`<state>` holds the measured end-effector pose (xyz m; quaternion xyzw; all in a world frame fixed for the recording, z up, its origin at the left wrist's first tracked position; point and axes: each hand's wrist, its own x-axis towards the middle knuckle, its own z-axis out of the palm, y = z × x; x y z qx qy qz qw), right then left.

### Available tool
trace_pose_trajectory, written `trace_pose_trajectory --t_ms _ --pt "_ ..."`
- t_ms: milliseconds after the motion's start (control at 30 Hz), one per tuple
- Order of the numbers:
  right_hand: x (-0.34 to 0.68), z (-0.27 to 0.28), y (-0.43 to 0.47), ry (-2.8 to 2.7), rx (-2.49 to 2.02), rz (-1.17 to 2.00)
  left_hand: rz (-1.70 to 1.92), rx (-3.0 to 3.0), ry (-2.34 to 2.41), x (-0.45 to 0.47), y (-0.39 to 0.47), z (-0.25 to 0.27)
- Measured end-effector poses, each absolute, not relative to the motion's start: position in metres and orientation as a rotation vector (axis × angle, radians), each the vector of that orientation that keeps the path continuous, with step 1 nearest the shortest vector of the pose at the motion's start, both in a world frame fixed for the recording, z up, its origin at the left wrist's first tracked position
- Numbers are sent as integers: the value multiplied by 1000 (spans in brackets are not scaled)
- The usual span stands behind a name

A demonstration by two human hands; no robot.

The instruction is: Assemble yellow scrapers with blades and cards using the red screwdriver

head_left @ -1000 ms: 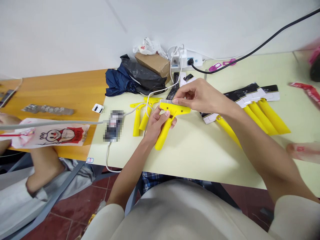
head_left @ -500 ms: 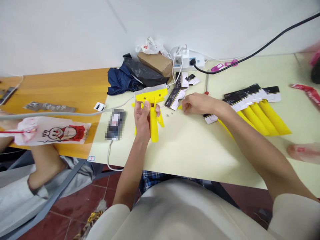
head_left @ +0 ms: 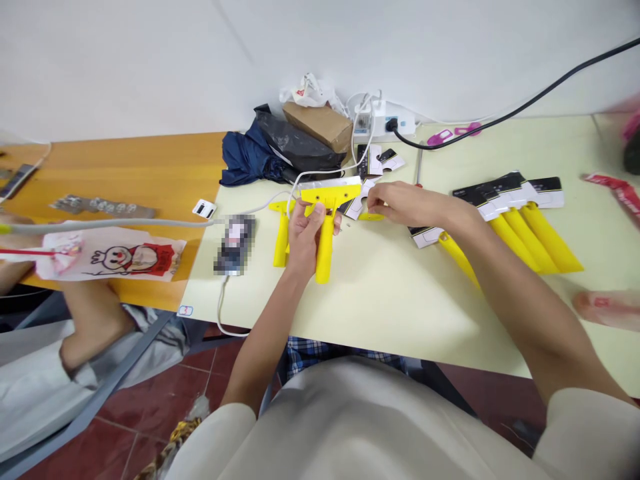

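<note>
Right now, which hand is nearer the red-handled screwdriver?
Right. The right hand is just in front of the screwdriver; the left hand is farther off to its left, gripping a yellow tool.

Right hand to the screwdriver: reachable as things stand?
Probably yes: the screwdriver lies just beyond the right hand, with nothing seen between them, though the hand hides part of it.
</note>
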<state>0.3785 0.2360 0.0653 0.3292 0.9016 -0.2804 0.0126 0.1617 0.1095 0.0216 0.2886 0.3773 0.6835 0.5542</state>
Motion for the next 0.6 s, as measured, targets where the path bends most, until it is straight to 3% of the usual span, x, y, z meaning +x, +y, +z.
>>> trace_pose_trajectory --t_ms 200,600 --pt "390 103 226 2946 975 -943 1588 680 914 167 111 15" --pt "350 45 211 2800 926 -715 1668 630 988 151 119 15"
